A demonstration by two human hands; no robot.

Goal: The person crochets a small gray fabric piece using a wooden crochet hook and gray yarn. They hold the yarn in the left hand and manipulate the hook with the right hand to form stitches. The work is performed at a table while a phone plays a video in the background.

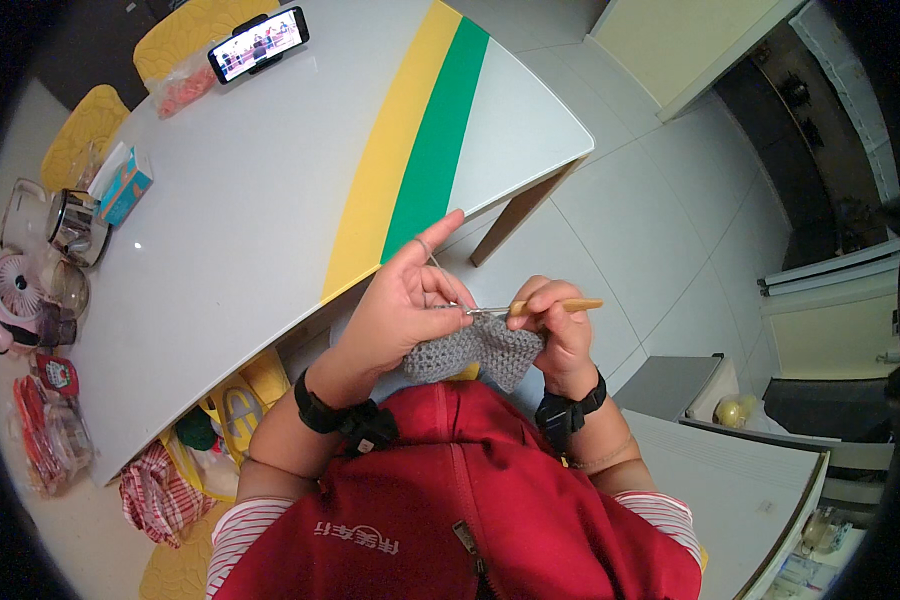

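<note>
Grey crocheted fabric (pixel 439 356) hangs between my two hands, above my lap. My left hand (pixel 412 300) pinches its upper edge between thumb and fingers, the index finger stretched out with grey yarn (pixel 436 259) looped around it. In my right hand (pixel 553 322) is a crochet hook (pixel 581 304) with a wooden-coloured handle; its metal shaft points left and meets the fabric's edge at my left fingertips. The lower fingers of my right hand touch the fabric's right side. The hook's tip is hard to make out among the stitches.
A white table (pixel 255 202) with yellow and green stripes lies ahead and left. On it stand a phone (pixel 259 45) on a holder, a tissue box (pixel 126 186), a pink fan (pixel 19 289) and packaged items. A yellow bag (pixel 244 409) hangs below its edge; a white cabinet (pixel 727 480) is at right.
</note>
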